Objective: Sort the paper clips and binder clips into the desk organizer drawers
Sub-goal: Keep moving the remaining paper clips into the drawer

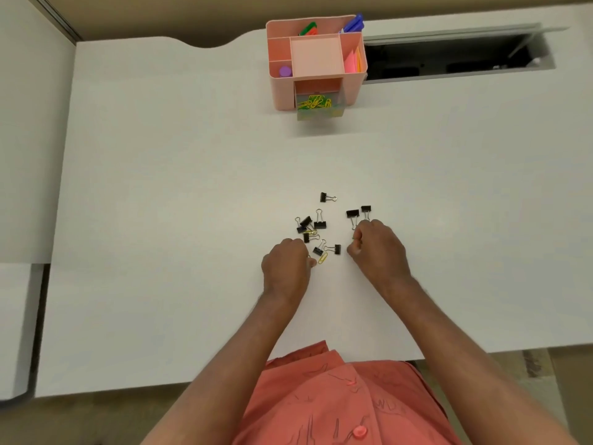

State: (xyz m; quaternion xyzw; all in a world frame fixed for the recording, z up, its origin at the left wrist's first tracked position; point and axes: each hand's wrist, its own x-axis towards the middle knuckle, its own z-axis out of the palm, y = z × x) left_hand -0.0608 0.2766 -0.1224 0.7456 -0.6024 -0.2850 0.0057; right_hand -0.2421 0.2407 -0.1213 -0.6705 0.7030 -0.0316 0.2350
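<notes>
Several black binder clips (320,223) lie scattered on the white desk (160,187), with a yellow paper clip (322,258) among them. My left hand (285,264) rests fisted at the lower left of the pile, fingertips touching the yellow clip's end. My right hand (377,248) is curled at the pile's right, with a small greenish clip showing between its fingers. The pink desk organizer (316,59) stands at the back, its clear lower drawer (321,106) pulled out and holding yellow and green paper clips.
The organizer's top holds pens (353,25), sticky notes (354,62) and a purple round item (285,71). A dark cable slot (449,57) opens in the desk to its right. The desk's front edge runs just before my red shirt (337,396).
</notes>
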